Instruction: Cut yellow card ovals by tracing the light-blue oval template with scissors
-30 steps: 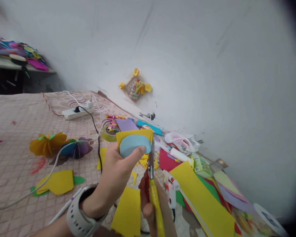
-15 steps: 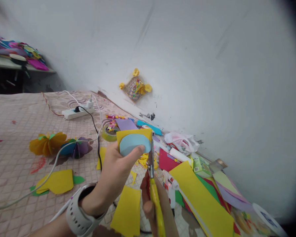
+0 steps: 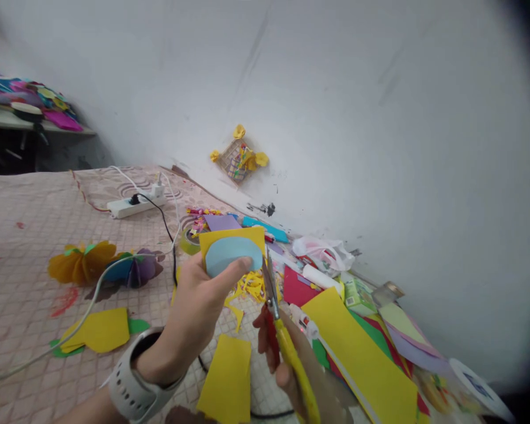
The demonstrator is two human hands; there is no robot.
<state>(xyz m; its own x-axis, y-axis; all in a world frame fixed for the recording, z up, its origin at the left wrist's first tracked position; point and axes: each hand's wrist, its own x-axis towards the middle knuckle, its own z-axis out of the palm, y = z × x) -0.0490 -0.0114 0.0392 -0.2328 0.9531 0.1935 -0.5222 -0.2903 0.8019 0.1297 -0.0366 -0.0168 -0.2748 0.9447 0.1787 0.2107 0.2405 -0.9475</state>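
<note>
And here we go: the left hand (image 3: 194, 312) is pinching a rectangular yellow paper card (image 3: 232, 241), its thumb (image 3: 232, 275) pressed on a pale blue paper oval (image 3: 229, 256) lying on the card, the other fingers hidden behind. Just beside the card's right edge sit the slightly parted metal blades of yellow-handled scissors (image 3: 289, 347), wrapped in the curled fingers of the right hand (image 3: 291, 383). (A white wristband (image 3: 135, 383) circles the left wrist.) Below, a yellow paper piece (image 3: 225, 377) lies on the pink quilted bedspread (image 3: 26, 282), with yellow paper scraps (image 3: 251, 285) just beyond the hands.
</note>
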